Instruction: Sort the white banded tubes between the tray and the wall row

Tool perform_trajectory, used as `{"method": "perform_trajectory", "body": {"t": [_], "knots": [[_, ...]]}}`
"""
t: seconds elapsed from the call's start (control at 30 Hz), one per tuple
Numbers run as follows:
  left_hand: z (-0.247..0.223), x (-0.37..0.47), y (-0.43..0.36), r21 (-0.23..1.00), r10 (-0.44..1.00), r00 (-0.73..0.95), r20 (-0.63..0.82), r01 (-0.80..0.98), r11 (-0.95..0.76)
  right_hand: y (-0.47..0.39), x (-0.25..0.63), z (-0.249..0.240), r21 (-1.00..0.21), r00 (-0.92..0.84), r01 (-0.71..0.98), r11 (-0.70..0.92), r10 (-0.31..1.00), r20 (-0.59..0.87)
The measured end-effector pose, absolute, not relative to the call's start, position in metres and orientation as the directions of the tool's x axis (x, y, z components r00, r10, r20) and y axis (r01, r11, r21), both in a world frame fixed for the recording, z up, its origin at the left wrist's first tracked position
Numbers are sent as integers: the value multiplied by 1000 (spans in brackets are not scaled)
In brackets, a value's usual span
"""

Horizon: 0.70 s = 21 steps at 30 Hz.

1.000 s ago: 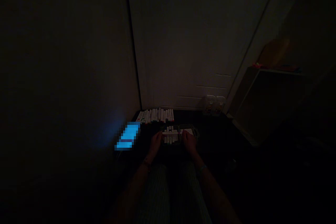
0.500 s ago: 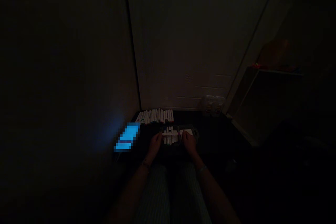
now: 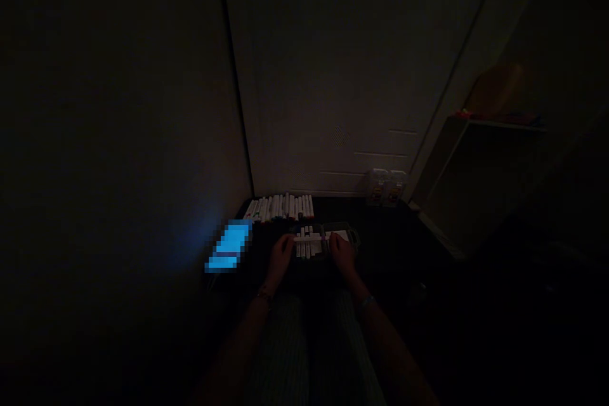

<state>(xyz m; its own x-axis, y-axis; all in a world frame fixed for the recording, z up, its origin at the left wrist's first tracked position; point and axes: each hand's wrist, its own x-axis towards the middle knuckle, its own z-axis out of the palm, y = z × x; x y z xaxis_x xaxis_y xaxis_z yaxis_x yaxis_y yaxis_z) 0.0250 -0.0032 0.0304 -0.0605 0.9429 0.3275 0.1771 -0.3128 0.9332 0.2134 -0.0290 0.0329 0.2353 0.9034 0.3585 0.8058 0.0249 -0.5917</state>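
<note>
In dim light, a white marker (image 3: 308, 239) lies level between my two hands, with a purple band near its right end. My left hand (image 3: 282, 252) is closed around its left end, and my right hand (image 3: 341, 250) pinches the right end. Below the marker sits an opened clear plastic case (image 3: 354, 238). Several white markers (image 3: 304, 251) stand side by side in its left half, and a white card or sheet (image 3: 339, 235) shows in the right half, partly behind my right hand.
A row of several white markers (image 3: 280, 208) with coloured ends lies at the back left of the dark table (image 3: 390, 241). A glowing, pixelated screen (image 3: 230, 246) is at the left. Two clear packages (image 3: 387, 188) stand against the wall at the back right.
The view has shifted slightly. Both hands stay on the marker over the case, with almost no visible movement.
</note>
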Motion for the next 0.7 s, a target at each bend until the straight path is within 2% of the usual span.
{"method": "perform_trajectory", "body": {"t": [0.27, 0.53, 0.7], "knots": [[32, 26, -3, 937, 948, -31, 316, 168, -307, -29, 214, 32, -575, 234, 818, 20, 901, 365], [29, 25, -1, 937, 945, -98, 312, 199, -288, -28, 213, 33, -556, 237, 831, 13, 896, 375], [29, 25, -2, 928, 938, -82, 336, 199, -315, -29, 214, 33, -566, 234, 824, 26, 895, 381]]}}
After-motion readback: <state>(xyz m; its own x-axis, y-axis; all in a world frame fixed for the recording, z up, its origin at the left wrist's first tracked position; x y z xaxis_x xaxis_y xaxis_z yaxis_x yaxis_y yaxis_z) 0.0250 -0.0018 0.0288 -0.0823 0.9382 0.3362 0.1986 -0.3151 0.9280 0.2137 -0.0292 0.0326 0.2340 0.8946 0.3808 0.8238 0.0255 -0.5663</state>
